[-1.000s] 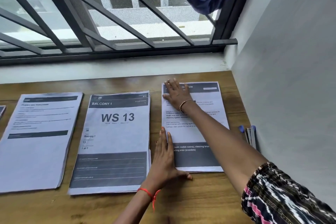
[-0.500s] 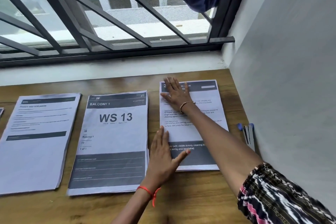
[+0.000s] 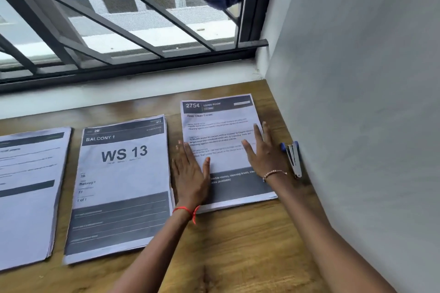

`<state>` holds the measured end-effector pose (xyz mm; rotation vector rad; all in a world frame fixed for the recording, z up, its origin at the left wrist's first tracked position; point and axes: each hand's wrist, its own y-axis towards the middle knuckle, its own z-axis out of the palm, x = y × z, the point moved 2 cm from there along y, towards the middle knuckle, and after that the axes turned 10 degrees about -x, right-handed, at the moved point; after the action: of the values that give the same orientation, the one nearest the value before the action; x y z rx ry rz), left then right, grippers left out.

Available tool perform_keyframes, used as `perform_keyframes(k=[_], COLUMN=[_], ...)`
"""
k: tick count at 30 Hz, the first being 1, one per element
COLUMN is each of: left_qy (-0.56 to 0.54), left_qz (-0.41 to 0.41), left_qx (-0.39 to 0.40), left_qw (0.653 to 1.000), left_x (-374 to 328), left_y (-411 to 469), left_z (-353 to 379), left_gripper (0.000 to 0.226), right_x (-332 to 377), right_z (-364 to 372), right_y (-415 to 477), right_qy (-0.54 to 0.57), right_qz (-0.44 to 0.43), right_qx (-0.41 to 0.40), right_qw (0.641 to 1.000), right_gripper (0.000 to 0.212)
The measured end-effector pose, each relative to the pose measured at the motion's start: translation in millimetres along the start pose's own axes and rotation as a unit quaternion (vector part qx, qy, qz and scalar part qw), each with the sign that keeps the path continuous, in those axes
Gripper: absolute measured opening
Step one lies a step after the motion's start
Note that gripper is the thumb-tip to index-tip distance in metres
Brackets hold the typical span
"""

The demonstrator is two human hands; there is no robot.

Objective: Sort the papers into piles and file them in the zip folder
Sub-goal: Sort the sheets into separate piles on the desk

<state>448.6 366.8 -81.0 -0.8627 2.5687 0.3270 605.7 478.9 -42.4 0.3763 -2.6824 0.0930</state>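
Wooden worktop [image 3: 238, 245]: rightmost pile [image 3: 221, 126] lies near the wall. Left hand [image 3: 190, 171] and right hand [image 3: 264, 154] rest flat, fingers straight, on its long edges. Probably squaring: push inward evenly; the near edge looks fanned. No zip folder in view.

Left hand [image 3: 190, 175], right hand [image 3: 266, 155] (both flat)

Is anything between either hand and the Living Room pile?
Nothing visible. The left hand and right hand lie flat on the Living Room pile, at its left and right edges. A stapler lies to its right by the wall.
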Motion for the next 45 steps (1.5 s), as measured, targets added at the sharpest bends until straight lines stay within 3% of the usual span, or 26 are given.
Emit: perform_keyframes(k=[7, 14, 20, 22, 24, 28, 30, 37, 45], left_qy=[-0.039, -0.048, -0.106, -0.089, -0.067, 0.027, 0.051, 0.088, 0.066], left_qz=[-0.003, 0.005, -0.041, 0.001, 0.110, 0.340, 0.390, 0.384, 0.342], left_qx=[-0.015, -0.019, -0.004, -0.006, 0.011, 0.055, 0.062, 0.066, 0.118], left_qw=[0.999, 0.999, 0.994, 0.996, 0.992, 0.938, 0.917, 0.917, 0.930], left_x=[4, 6, 2, -4, -15, -33, -37, -37, -30], left_y=[0, 0, 3, 4, -3, -35, -44, -40, -41], left_z=[-2, -2, -10, -18, -22, -11, -3, 7, 13], left_gripper=[0.092, 0.091, 0.096, 0.110, 0.119, 0.111, 0.103, 0.096, 0.098], right_x=[-8, -15, -5, 1, 8, 26, 36, 58, 57], right_z=[9, 13, 3, -1, -2, 5, 9, 17, 18], right_y=[-6, -5, 9, 23, 43, 94, 117, 149, 151], right_qy=[0.094, 0.048, 0.095, 0.096, 0.096, 0.033, -0.010, -0.084, -0.104], right_qz=[0.048, 0.035, 0.067, 0.060, 0.035, -0.057, -0.101, -0.178, -0.192], right_qx=[-0.031, -0.028, -0.070, -0.089, -0.094, -0.034, -0.005, 0.022, 0.044], right_qw=[0.994, 0.998, 0.991, 0.990, 0.990, 0.997, 0.995, 0.980, 0.975], right_gripper=[0.061, 0.060, 0.055, 0.048, 0.044, 0.046, 0.046, 0.034, 0.040])
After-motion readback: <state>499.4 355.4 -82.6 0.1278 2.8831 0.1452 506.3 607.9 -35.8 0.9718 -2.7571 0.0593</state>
